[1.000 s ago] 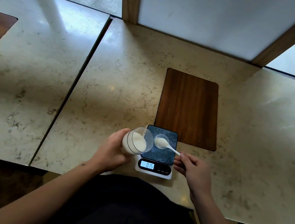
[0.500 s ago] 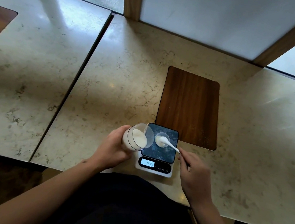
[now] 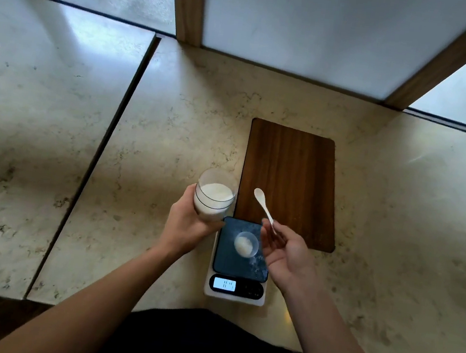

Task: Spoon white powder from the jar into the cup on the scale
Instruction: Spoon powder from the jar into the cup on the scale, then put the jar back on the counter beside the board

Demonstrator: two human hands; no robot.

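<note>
A clear jar (image 3: pixel 214 194) half full of white powder is held upright in my left hand (image 3: pixel 188 223), just left of the scale. The small digital scale (image 3: pixel 240 261) has a dark platform and a lit display near me. On the platform stands a small clear cup (image 3: pixel 246 244) with white powder in it. My right hand (image 3: pixel 284 248) holds a white spoon (image 3: pixel 263 205) by its handle, bowl raised and pointing away over the wooden board. The spoon's bowl looks empty. Some powder is dusted on the platform.
A dark wooden board (image 3: pixel 290 180) lies flat just beyond the scale. The marble tabletop (image 3: pixel 171 139) has a dark seam (image 3: pixel 95 165) on the left. A wall panel and windows stand at the far edge. The near table edge is by my body.
The spoon has lifted off the cup and swung away over the board. The jar has been tipped back upright and moved slightly away from the scale. The view has shifted.
</note>
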